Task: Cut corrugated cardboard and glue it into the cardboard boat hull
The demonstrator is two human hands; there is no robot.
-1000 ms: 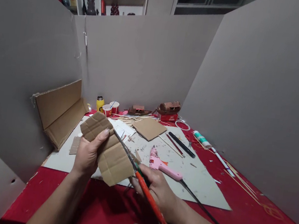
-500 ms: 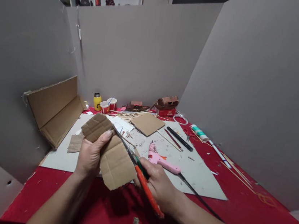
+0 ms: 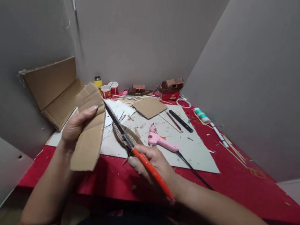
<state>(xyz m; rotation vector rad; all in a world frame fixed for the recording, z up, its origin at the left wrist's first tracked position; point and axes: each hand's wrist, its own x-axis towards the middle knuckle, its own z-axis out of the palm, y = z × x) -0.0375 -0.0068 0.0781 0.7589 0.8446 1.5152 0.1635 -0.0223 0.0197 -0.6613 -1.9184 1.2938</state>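
Note:
My left hand (image 3: 78, 125) is closed on a piece of brown cardboard (image 3: 89, 138), thumb across its face, holding it nearly upright above the table's front edge. In my right hand (image 3: 151, 164) is a pair of scissors (image 3: 150, 169) with long dark blades and an orange-red handle. Their blades point up and left, and the tips lie close to the cardboard's right edge; whether they touch it I cannot tell. A curved strip of corrugated cardboard (image 3: 121, 134) shows behind the blades, partly hidden by them.
On the pale work board (image 3: 196, 158) lie a pink glue gun (image 3: 160, 139) with a black cord, a flat cardboard square (image 3: 150, 107) and a black rod (image 3: 181, 121). Behind stand paper cups (image 3: 113, 87) and model boats (image 3: 171, 86). A folded cardboard sheet (image 3: 52, 82) leans at left.
The cardboard in my left hand has turned more upright and shows a narrower face. The scissors have come away from across it to its right side. The view has tilted downward.

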